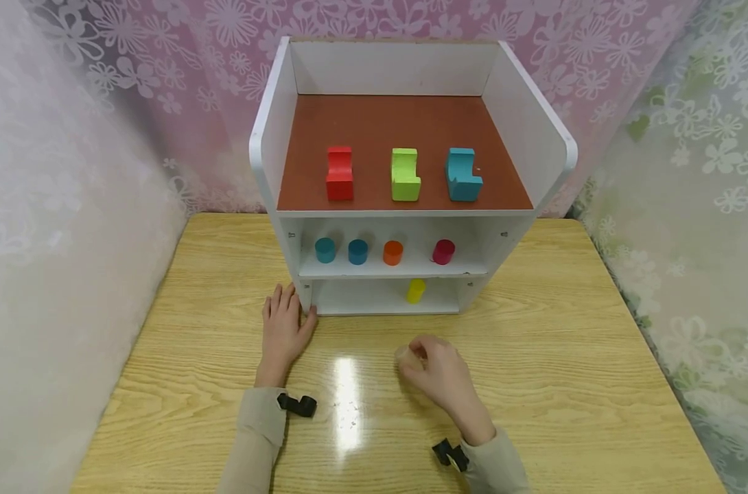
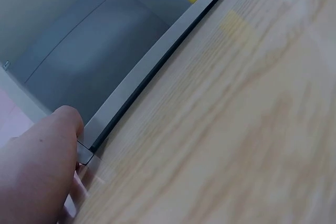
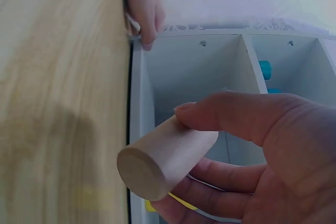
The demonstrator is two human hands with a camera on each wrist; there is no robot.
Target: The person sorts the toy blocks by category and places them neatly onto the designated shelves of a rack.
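Note:
My right hand (image 1: pixel 440 374) holds a plain wooden cylinder (image 3: pixel 167 155) between thumb and fingers, in front of a white shelf unit (image 1: pixel 405 213). In the head view the cylinder is mostly hidden by that hand. At the unit's lower left corner my left hand (image 1: pixel 283 334) rests with its fingers extended along the outer side. The thumb (image 2: pixel 65 119) touches the front corner in the left wrist view. A yellow cylinder (image 1: pixel 416 291) stands on the bottom shelf, right of its middle.
On the middle shelf stand a teal cylinder (image 1: pixel 325 250), a blue one (image 1: pixel 358 252), an orange one (image 1: pixel 392 253) and a crimson one (image 1: pixel 444 252). The brown top bears a red notched block (image 1: pixel 340 175), a lime one (image 1: pixel 405 176) and a teal one (image 1: pixel 463 176). A wooden table (image 1: pixel 565 357) supports everything.

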